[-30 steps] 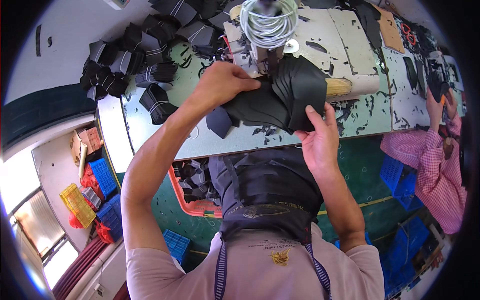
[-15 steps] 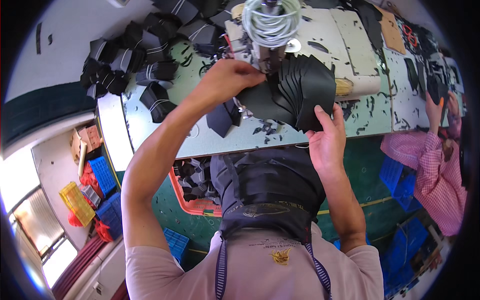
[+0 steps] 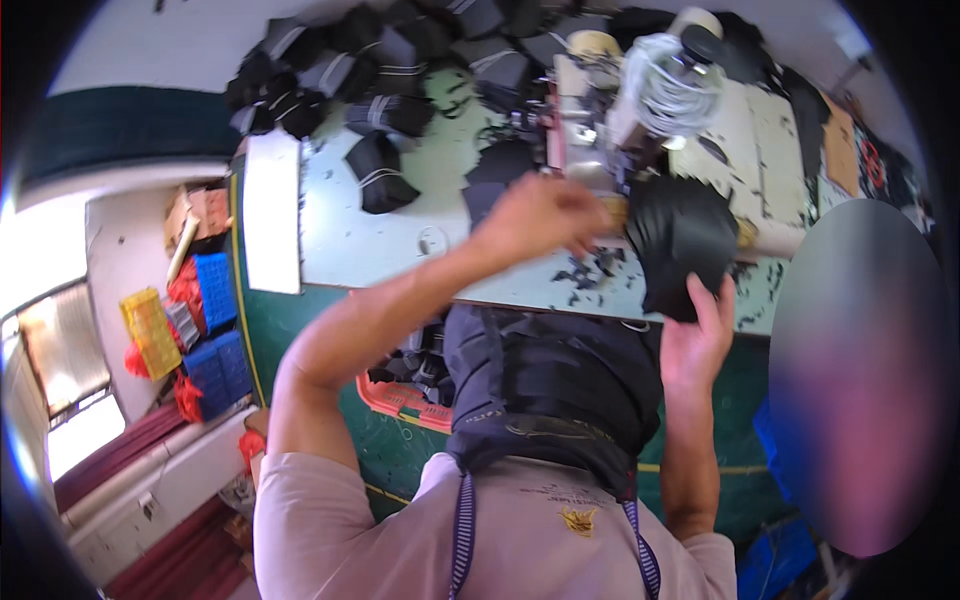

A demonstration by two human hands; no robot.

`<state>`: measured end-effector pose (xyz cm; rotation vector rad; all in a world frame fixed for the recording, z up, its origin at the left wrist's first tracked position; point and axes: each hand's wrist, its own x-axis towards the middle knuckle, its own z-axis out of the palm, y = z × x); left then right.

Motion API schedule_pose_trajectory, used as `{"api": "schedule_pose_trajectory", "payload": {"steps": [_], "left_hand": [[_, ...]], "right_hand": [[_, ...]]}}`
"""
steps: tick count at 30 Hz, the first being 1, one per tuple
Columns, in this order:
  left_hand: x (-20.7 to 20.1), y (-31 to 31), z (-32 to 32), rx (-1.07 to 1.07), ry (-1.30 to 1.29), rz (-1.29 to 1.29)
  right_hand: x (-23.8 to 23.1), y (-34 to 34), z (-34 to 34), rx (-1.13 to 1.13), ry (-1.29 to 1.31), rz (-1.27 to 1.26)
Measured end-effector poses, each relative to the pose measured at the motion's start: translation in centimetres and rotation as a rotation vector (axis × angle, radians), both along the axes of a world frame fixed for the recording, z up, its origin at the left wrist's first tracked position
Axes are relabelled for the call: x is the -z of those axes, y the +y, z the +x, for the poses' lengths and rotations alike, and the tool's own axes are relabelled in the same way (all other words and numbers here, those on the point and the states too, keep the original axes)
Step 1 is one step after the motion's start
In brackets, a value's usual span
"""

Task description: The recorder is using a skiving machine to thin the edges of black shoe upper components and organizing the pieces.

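Note:
My right hand (image 3: 700,325) grips the near edge of a fanned stack of black, leather-like pieces (image 3: 688,240), thumb on top. The stack lies by the front of a bench machine (image 3: 600,130) topped with a coil of whitish tubing (image 3: 672,88). Just left of the stack, my left hand (image 3: 552,215) hovers over the bench's front part. Its fingers are curled and smeared by motion, so whether they hold anything cannot be made out. Behind the left hand, loose black pieces (image 3: 497,172) lie beside the machine, partly covered by the hand.
Bundles of black pieces tied with white bands (image 3: 380,172) crowd the back left of the pale bench (image 3: 340,245). Black scraps (image 3: 590,275) litter its surface. Below the bench sits a red basket (image 3: 405,405) of black pieces. Blue and yellow crates (image 3: 150,330) stand far left.
The view has shifted, so the bench appears farther right and lower. My left hand has drawn back toward me from the machine head. My right hand keeps hold of the stack.

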<state>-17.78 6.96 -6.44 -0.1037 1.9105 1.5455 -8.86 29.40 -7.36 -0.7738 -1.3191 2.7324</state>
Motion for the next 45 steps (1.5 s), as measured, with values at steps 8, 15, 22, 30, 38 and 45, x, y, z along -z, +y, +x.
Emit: {"api": "schedule_pose_trajectory", "payload": {"steps": [8, 15, 22, 30, 38, 45], "left_hand": [[-2.2, -0.1, 11.5, 0.014, 0.137, -0.084], [-3.4, -5.4, 15.8, 0.644, -0.162, 0.137], [-1.1, -3.1, 9.4, 0.722, 0.208, -0.251], [-2.9, -3.0, -3.4, 0.322, 0.027, 0.141], [-1.7, -3.2, -7.6, 0.394, 0.082, -0.406], [-2.8, -1.3, -8.4, 0.493, 0.042, -0.43]], "right_hand": [[-1.7, -3.7, 6.0, -0.509, 0.034, 0.271], [-3.9, -2.2, 6.6, -1.452, 0.161, 0.411], [-4.1, -1.4, 2.3, -1.222, 0.154, 0.764], [-3.8, -0.8, -7.0, -0.853, -0.113, 0.249], [-4.1, 4.1, -11.1, -1.036, 0.2, 1.344], [-2.4, 2.3, -12.3, -0.801, 0.692, 1.701]]}}
